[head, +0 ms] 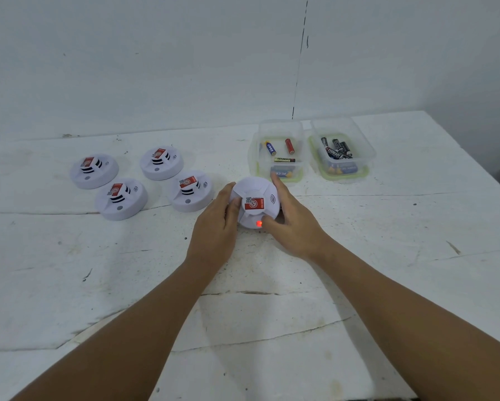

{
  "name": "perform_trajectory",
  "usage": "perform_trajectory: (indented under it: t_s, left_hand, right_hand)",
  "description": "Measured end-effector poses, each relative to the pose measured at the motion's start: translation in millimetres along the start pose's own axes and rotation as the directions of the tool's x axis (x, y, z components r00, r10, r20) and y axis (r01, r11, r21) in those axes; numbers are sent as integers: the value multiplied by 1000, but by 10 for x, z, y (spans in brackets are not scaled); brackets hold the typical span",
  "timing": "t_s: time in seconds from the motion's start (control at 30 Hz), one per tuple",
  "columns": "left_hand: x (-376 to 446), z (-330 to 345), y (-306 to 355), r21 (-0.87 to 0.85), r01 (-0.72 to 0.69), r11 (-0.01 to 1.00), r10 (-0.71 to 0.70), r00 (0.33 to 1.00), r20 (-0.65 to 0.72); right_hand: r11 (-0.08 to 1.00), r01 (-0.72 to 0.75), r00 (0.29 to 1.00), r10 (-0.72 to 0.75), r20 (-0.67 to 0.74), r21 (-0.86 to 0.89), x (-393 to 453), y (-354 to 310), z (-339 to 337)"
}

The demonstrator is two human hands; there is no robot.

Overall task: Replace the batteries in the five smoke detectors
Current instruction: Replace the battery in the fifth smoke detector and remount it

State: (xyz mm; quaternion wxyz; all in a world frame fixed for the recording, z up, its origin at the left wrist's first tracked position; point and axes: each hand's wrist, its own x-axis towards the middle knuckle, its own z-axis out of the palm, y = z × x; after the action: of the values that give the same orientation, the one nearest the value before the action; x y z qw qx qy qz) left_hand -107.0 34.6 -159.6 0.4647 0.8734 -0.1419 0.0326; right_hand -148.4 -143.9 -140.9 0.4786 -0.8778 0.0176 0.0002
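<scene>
A white round smoke detector (254,202) with a red label sits on the table in the middle, and a red light glows at its near edge. My left hand (215,227) grips its left side, thumb on top. My right hand (293,221) grips its right side, with the thumb near the red light. Several more white detectors stand upright to the left: one at the far left (94,170), one nearer (121,198), one at the back (161,162) and one closest to my left hand (191,190).
Two clear plastic tubs stand behind the held detector. The left tub (280,131) holds several mixed batteries, blue, red and gold. The right tub (342,127) holds several black batteries. The white table (271,285) is cracked and scuffed; a wall runs behind it.
</scene>
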Motion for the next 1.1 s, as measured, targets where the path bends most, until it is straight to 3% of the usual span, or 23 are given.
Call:
perform_trajectory:
  t_s: [0.6,0.87,1.0,1.1]
  left_hand:
    - [-9,-37,44,-104,25,994,-27,1000,-12]
    - [265,-339,272,-248,2,969,-35,991,-126]
    - [693,-650,374,-275,7,962,-49,988,-146]
    - [982,-831,362,-274,109,956,-142,984,-104]
  right_hand:
    - [993,73,997,-69,-43,93,49,106,40]
    - [923,319,933,-266,-242,217,211,-214,55]
    - [950,299,876,-312,-369,-92,601,-444,-2]
    - [916,189,883,-317,-346,-355,907,-596,-75]
